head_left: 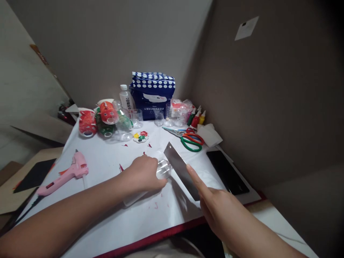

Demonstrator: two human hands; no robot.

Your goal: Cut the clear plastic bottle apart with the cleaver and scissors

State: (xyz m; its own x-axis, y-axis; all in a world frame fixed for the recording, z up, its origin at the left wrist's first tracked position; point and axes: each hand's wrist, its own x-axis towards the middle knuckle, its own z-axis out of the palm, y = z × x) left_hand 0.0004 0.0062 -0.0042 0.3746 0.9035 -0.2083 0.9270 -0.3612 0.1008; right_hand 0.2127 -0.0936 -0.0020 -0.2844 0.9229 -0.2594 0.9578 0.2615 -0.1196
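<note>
Head: bottle under left fingers

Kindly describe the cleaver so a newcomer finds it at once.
Find the white-covered table; at its front edge is the right hand. It holds the cleaver: one broad, flat grey blade, unlike the scissors with looped handles behind.

Left hand curled palm-down, right hand clenched, index finger extended.

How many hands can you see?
2. The left hand holds a clear plastic bottle in the middle. The right hand, nearer the right side, holds a broad metal blade, with one finger along it. No other hand shows.
</note>
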